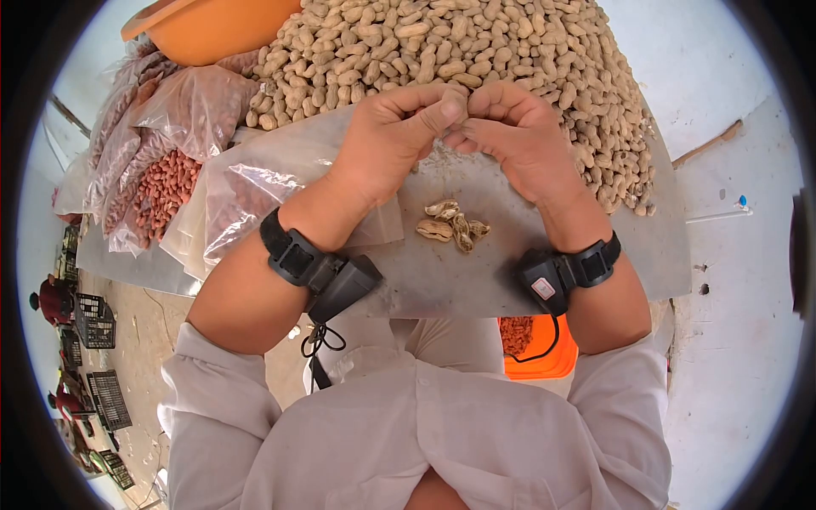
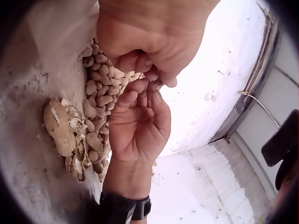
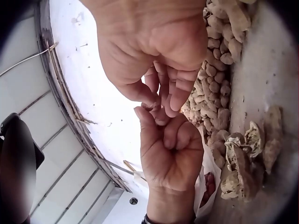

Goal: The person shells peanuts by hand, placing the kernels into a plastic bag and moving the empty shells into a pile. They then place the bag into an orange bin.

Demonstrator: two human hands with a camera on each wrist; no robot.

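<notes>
Both hands meet fingertip to fingertip above the near edge of the peanut heap [image 1: 459, 51]. My left hand [image 1: 387, 136] has its fingers curled in, the thumb pressed toward the index finger. From the other side, my right hand [image 1: 523, 140] pinches with thumb and fingertips. Between the fingertips shows a bit of a small brownish peanut [image 3: 150, 107], mostly hidden; I cannot tell if it is shell or kernel. Below the hands, several opened peanut shells [image 1: 461, 229] lie on the metal tabletop [image 1: 408, 285], beside a whole-looking peanut shell [image 2: 59, 128].
Clear plastic bags [image 1: 183, 110] of red peanut kernels [image 1: 166, 191] lie at the left, with a flat plastic sheet [image 1: 255, 183] nearer. An orange basin [image 1: 225, 30] stands behind them. Under the table edge is an orange container [image 1: 552, 353] holding reddish bits.
</notes>
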